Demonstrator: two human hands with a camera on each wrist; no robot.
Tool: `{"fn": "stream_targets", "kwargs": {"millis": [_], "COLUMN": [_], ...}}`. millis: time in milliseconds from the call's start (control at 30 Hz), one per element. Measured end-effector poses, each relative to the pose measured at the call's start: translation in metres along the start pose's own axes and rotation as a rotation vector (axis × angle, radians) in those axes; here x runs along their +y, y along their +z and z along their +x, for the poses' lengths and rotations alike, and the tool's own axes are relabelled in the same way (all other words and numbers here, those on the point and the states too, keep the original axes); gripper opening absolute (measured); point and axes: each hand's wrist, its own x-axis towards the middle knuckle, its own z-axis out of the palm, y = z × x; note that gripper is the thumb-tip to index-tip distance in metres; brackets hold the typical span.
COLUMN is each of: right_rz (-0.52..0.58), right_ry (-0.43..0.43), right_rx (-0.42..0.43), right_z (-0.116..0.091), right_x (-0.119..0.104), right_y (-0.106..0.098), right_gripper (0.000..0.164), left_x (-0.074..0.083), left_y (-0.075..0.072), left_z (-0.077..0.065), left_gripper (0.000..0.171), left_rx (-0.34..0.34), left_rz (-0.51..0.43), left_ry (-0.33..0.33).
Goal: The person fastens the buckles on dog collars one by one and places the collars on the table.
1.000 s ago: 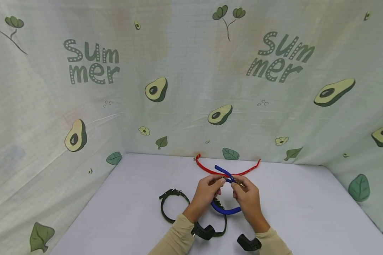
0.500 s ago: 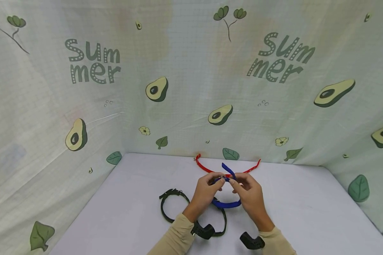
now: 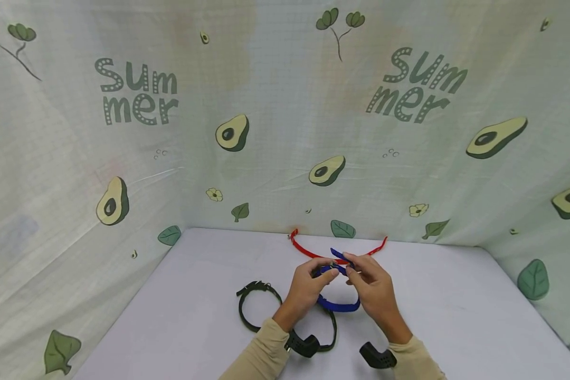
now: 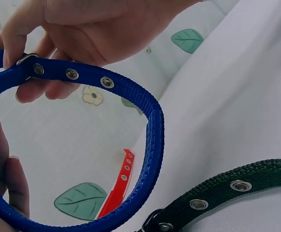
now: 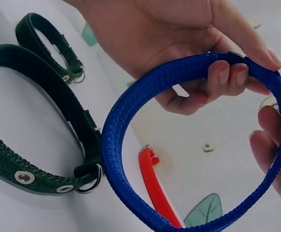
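A blue collar (image 3: 338,307) with metal eyelets, bent into a loop, is held up between both hands above the table. At its upper left part, my left hand (image 3: 304,287) pinches the strap close to a metal fitting. My right hand (image 3: 372,290) grips the strap just to the right, where the loose strap end (image 3: 339,254) sticks out to the upper left. In the left wrist view, the eyelets of the blue collar (image 4: 131,91) run past the right hand (image 4: 92,29). The right wrist view has the left hand (image 5: 179,29) pinching the collar's padded band (image 5: 112,140).
Dark green collars lie on the white table (image 3: 437,301): one (image 3: 242,311) at the left, another (image 3: 334,332) partly behind the left wrist. A red collar (image 3: 304,248) lies at the back, partly behind the hands. A patterned cloth (image 3: 275,174) hangs behind the table.
My right hand has moved slightly right, and its index finger now lies at the loose strap end. That end has tipped lower. The left hand stays nearly in place.
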Motion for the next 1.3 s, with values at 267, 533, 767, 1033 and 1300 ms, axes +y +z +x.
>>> {"fn": "stream_targets", "kwargs": {"millis": [267, 533, 767, 1033, 1300], "right_rz": [-0.206, -0.353, -0.38, -0.426, -0.414], "right_ry": [-0.337, -0.55, -0.509, -0.532, -0.589], "right_rx": [0.126, 0.258, 0.25, 0.217, 0.206], "right_z": [0.005, 0.007, 0.006, 0.005, 0.005], "right_x": [-0.021, 0.016, 0.016, 0.014, 0.018], "right_y": [0.001, -0.002, -0.004, -0.005, -0.002], "right_gripper": [0.032, 0.025, 0.021, 0.021, 0.025], "left_x": [0.003, 0.0, 0.002, 0.002, 0.003], "left_y": [0.002, 0.006, 0.007, 0.006, 0.002], "left_z": [-0.002, -0.002, -0.003, -0.004, -0.002], "left_gripper": [0.035, 0.032, 0.031, 0.027, 0.029], "left_rx": [0.001, -0.021, -0.035, -0.04, -0.054], "left_rz": [0.034, 0.068, 0.102, 0.115, 0.094], "left_ry": [0.02, 0.052, 0.057, 0.079, 0.101]}}
